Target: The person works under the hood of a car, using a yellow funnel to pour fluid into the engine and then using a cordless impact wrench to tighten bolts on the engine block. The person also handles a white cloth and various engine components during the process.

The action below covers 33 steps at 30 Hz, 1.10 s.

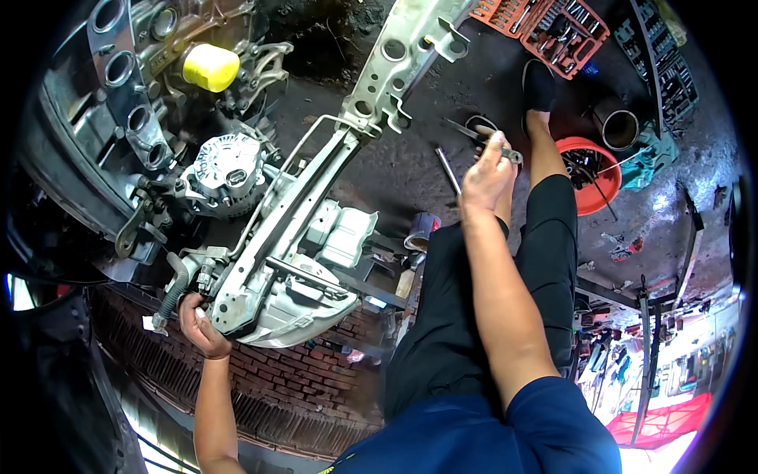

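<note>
My left hand [204,328] is closed at the lower end of a metal beam [318,183], beside a ribbed hose [177,292] and a metal fitting [204,276]; what its fingertips grip is hidden. My right hand [485,178] grips a metal wrench [512,156], its ring end showing, out to the right of the beam. Left of the beam sit a silver alternator [227,170] and a yellow cylindrical filter [211,68] on the engine. A white plastic reservoir [304,316] and a bent metal shield [347,237] are attached along the beam's lower right side.
A metal bar [448,170] stands out right of the beam. Orange [564,39] and dark [659,71] open tool cases lie at the upper right, near a red bucket [592,201] of parts and a metal cylinder [616,126]. My legs and feet occupy the right middle.
</note>
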Motion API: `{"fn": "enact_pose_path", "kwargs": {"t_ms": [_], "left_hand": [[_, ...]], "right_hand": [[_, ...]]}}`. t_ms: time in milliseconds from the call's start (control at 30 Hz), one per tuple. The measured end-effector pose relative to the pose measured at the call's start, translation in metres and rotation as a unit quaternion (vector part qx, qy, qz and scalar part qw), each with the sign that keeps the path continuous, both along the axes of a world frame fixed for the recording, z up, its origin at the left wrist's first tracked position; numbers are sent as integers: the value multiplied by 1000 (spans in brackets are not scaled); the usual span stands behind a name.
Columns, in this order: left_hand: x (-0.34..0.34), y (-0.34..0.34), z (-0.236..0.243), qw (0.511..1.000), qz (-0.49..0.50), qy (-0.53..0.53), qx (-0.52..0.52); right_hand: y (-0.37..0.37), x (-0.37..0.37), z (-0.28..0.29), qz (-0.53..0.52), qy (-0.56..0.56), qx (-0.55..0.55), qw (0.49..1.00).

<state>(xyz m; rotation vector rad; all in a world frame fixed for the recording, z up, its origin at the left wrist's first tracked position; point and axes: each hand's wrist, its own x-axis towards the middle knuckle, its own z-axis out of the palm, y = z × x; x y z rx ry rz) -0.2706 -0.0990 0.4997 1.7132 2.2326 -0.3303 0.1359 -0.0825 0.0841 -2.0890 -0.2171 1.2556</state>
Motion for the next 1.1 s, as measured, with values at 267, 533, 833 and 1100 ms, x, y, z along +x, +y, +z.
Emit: {"fn": "enact_pose_path", "kwargs": {"t_ms": [267,533,833,1100], "left_hand": [[12,11,-29,998,-55,-10,6],[13,10,-12,999,-45,10,9],[32,21,-22,999,-26,-12,35],[37,28,-20,998,-7,-44,40]], "right_hand": [[-19,40,-110,-87,-43,-63,993],[96,-125,44,294,337,158,881],[137,-230,-10,290,631,-56,717],[128,-279,6,39,581,-207,786]]}}
